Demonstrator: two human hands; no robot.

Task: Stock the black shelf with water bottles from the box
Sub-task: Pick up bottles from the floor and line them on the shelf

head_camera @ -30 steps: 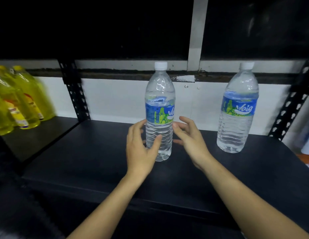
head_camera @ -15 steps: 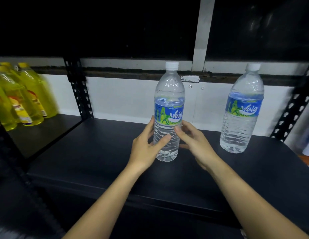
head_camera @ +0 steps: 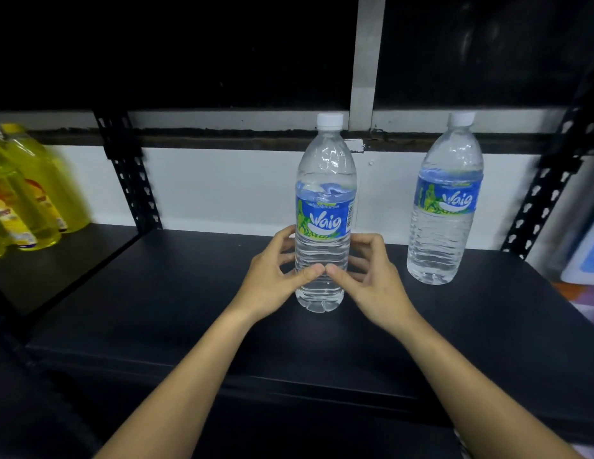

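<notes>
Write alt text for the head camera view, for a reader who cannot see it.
The left hand and right hand grip the lower half of an upright water bottle on the black shelf, thumbs meeting in front. A second water bottle stands apart to its right; blurred yellow bottles sit on the next shelf, far left.

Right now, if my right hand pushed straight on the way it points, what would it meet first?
The middle water bottle: your right hand curls round its lower body, so pushing on would likely shove it along the black shelf toward the white wall; depth unclear.
</notes>
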